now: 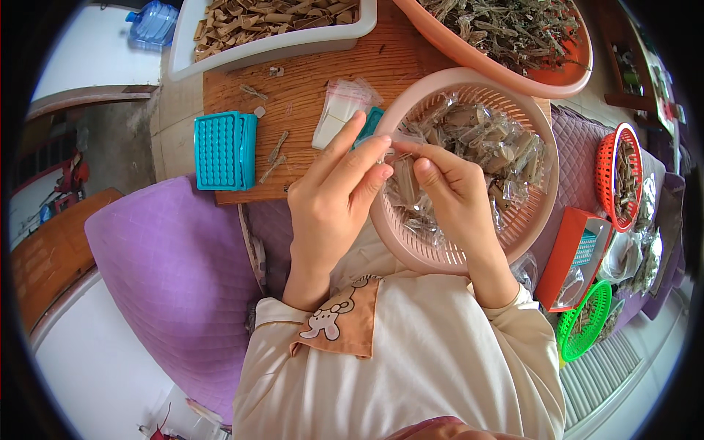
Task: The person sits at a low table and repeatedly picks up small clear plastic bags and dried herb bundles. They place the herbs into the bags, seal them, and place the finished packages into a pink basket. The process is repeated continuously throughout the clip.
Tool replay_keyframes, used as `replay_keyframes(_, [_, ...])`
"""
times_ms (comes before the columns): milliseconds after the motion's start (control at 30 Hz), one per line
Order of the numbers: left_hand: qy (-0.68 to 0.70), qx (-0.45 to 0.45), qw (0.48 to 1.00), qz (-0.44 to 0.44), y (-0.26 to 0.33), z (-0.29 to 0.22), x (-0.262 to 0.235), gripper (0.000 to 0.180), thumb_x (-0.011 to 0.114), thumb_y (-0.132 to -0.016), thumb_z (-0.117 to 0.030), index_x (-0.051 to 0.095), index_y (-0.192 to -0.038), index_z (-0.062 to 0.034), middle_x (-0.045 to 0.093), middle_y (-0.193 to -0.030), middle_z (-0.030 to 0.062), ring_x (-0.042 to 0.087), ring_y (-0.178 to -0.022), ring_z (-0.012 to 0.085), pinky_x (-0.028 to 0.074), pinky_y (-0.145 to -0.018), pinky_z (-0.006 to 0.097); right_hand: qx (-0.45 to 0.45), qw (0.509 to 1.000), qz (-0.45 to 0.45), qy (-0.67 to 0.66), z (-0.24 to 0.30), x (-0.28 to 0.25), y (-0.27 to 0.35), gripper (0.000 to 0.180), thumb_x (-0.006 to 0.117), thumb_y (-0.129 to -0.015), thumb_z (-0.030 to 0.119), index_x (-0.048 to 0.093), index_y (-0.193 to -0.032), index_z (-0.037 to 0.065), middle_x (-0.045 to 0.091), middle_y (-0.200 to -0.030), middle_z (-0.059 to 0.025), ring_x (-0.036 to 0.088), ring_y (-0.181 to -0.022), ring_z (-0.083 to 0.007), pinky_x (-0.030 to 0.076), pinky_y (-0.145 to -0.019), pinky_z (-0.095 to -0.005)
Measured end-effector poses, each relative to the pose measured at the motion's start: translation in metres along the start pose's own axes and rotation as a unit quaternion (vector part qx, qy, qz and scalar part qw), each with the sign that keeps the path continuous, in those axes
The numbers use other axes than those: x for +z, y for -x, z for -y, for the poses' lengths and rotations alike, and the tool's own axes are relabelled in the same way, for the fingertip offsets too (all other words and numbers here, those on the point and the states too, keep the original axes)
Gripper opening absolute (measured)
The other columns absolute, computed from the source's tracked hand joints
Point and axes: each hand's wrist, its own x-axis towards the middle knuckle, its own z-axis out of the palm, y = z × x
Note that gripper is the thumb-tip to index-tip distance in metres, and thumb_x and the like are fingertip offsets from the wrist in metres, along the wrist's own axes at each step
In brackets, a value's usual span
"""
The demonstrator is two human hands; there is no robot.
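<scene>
Over the near left rim of a pink basket, my left hand and my right hand meet at the fingertips. Both are closed in a pinch on a small clear plastic bag, mostly hidden by the fingers. One finger of the left hand points up, away from the pinch. Clear packets filled with brownish dried pieces lie heaped in the basket. To the left of the basket is a stack of flat clear bags. A teal object shows partly behind my left fingers.
A teal gridded tray sits at the left edge of the wooden table. Behind are a white bin of brown pieces and an orange basin of dried stems. Red and green baskets stand right.
</scene>
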Motion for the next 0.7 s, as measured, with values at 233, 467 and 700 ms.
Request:
replay_keyframes(233, [-0.079, 0.119, 0.990, 0.014, -0.005, -0.001, 0.004, 0.020, 0.066, -0.068, -0.002, 0.064, -0.088, -0.0055, 0.063, -0.096, 0.0088, 0.063, -0.067, 0.0196, 0.051, -0.055, 0.026, -0.175, 0.954, -0.005, 0.243, 0.000, 0.005, 0.003, 0.015, 0.051, -0.079, 0.003, 0.056, -0.093, 0.001, 0.058, -0.071, -0.0144, 0.059, -0.062, -0.0282, 0.046, -0.051, -0.0338])
replay_keyframes(467, [0.033, 0.017, 0.998, 0.052, -0.008, 0.009, -0.002, 0.011, 0.062, -0.068, 0.000, 0.060, -0.079, -0.0035, 0.064, -0.082, 0.0067, 0.060, -0.059, 0.0159, 0.048, -0.050, 0.026, -0.257, 0.896, 0.031, 0.362, 0.003, 0.001, 0.007, 0.018, 0.055, -0.072, 0.002, 0.056, -0.089, 0.003, 0.056, -0.065, -0.0094, 0.056, -0.057, -0.0277, 0.045, -0.050, -0.0348])
replay_keyframes(700, [0.366, -0.151, 0.905, -0.159, -0.010, 0.045, -0.032, 0.009, 0.044, -0.083, -0.002, 0.051, -0.089, -0.0047, 0.060, -0.096, 0.0103, 0.033, -0.043, 0.0037, 0.027, -0.036, 0.016, -0.156, 0.979, -0.025, 0.130, 0.006, 0.000, 0.007, 0.016, 0.051, -0.081, -0.002, 0.059, -0.094, 0.001, 0.058, -0.072, -0.0119, 0.056, -0.056, -0.0205, 0.044, -0.052, -0.0281])
